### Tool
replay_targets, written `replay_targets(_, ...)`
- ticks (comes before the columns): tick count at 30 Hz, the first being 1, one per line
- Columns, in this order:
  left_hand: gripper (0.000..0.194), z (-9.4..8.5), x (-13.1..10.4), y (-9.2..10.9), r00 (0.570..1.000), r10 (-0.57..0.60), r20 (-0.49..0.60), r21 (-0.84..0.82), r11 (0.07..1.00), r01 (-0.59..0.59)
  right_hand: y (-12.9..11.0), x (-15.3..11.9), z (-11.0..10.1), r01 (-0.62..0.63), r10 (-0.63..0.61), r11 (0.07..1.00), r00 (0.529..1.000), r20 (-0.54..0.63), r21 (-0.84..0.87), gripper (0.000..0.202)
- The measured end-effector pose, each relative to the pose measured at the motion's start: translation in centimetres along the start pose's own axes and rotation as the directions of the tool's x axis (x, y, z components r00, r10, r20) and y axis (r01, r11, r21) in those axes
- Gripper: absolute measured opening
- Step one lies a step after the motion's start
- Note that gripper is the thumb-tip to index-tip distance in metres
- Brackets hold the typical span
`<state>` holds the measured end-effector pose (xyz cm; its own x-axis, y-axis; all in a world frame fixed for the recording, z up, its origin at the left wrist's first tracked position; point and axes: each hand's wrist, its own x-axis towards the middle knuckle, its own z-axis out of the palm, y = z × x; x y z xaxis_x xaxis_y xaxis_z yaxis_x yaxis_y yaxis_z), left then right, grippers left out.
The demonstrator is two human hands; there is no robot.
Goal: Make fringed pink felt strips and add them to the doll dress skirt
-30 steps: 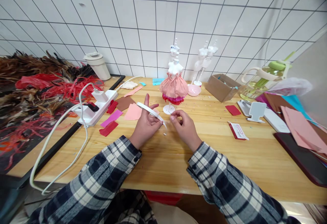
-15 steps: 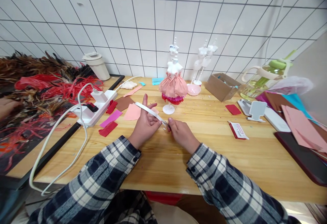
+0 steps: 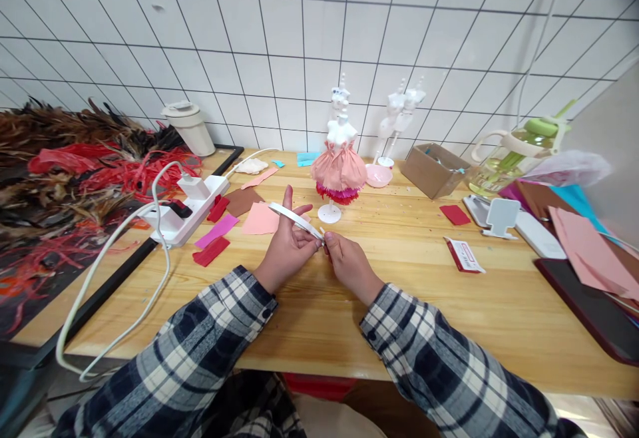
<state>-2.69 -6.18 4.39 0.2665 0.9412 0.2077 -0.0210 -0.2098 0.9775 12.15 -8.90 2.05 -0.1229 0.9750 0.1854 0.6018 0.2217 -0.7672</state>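
A narrow white ring, seen nearly edge-on and looking like a roll of tape [image 3: 292,216], is in my left hand [image 3: 285,251]. The index finger points up beside the ring while the thumb and other fingers close on its near end. My right hand [image 3: 352,265] meets that end, thumb and index finger pinched together at a small pale tip; what else is inside its fingers is hidden. Just beyond both hands stands a small white dress form [image 3: 342,130] in a pink paper skirt [image 3: 339,165] with magenta and red frills below.
Red, magenta, pink and brown paper pieces [image 3: 217,231] lie left, beside a white power strip [image 3: 192,212] with looping cables. Behind are a cup [image 3: 190,128], a pink dish [image 3: 379,175] and a cardboard box [image 3: 433,170]. A phone stand [image 3: 500,217] and wrapped packet [image 3: 464,255] are right.
Both hands have shifted slightly; the ring has moved a little right and down. The right fingers are now closer to the left ones, and a dark metallic glint between them no longer shows.
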Motion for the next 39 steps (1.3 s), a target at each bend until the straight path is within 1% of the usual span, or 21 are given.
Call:
replay_targets(4, 0.111, 0.04, -0.03, -0.13, 1.000, -0.004, -0.004, -0.011, 1.000, 0.004, -0.06, 0.03, 0.08, 0.005, -0.005, 1.000, 1.000, -0.011, 0.012, 0.046)
replay_targets(10, 0.111, 0.08, -0.07, -0.13, 0.999, -0.037, 0.011, -0.033, 0.999, 0.037, -0.16, 0.10, -0.11, -0.007, 0.006, 0.999, 1.000, -0.014, -0.039, 0.049)
replay_targets(12, 0.108, -0.06, 0.01, -0.09, 0.999, -0.041, 0.011, -0.011, 0.999, 0.041, -0.04, 0.11, -0.17, -0.003, 0.002, 0.999, 1.000, -0.017, -0.051, 0.048)
replay_targets(16, 0.097, -0.51, 0.22, -0.21, 0.999, -0.047, -0.023, 0.092, 0.995, 0.049, 0.16, 0.15, -0.34, -0.006, 0.003, 0.997, 0.999, -0.036, -0.077, 0.047)
replay_targets(19, 0.094, -0.64, 0.29, -0.41, 0.999, -0.029, -0.029, 0.088, 0.996, 0.031, 0.14, 0.19, -0.43, -0.009, 0.006, 0.996, 0.999, -0.033, -0.092, 0.048)
replay_targets(23, 0.097, -0.36, 0.24, -0.59, 0.997, -0.046, -0.061, -0.026, 0.999, 0.044, 0.12, 0.18, -0.40, -0.006, 0.006, 0.990, 1.000, 0.004, -0.139, 0.048)
replay_targets(26, 0.101, -0.08, 0.22, -0.76, 0.994, -0.065, -0.092, -0.066, 0.996, 0.059, 0.18, 0.12, -0.42, 0.000, 0.003, 0.987, 1.000, 0.020, -0.158, 0.046)
replay_targets(31, 0.105, 0.09, 0.28, -0.68, 0.990, -0.050, -0.131, -0.038, 0.998, 0.046, 0.16, 0.06, -0.49, -0.018, 0.025, 0.985, 0.999, 0.039, -0.171, 0.045)
replay_targets(39, 0.108, -0.14, 0.25, -0.23, 0.995, -0.040, -0.096, -0.018, 0.999, 0.038, -0.13, 0.02, -0.59, -0.069, 0.073, 0.991, 0.997, 0.038, -0.111, 0.048)
